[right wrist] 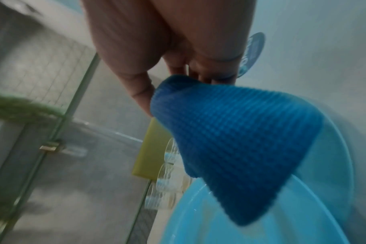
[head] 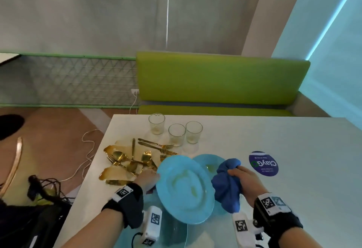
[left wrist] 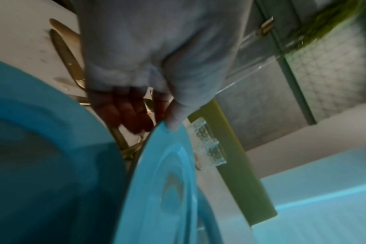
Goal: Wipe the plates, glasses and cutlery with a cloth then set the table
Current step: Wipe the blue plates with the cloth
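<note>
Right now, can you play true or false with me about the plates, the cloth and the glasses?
1. The left hand holds a blue plate by its rim, tilted up. True.
2. The right hand holds a fork. False: it grips a blue cloth.
3. Three glasses stand on the table. True.
4. The gold cutlery lies inside a glass. False: it lies on the table, left of the plates.

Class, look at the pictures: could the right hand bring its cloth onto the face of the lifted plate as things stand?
Probably yes: the right hand grips the cloth right beside the plate, whose face tilts up, nothing between them.
</note>
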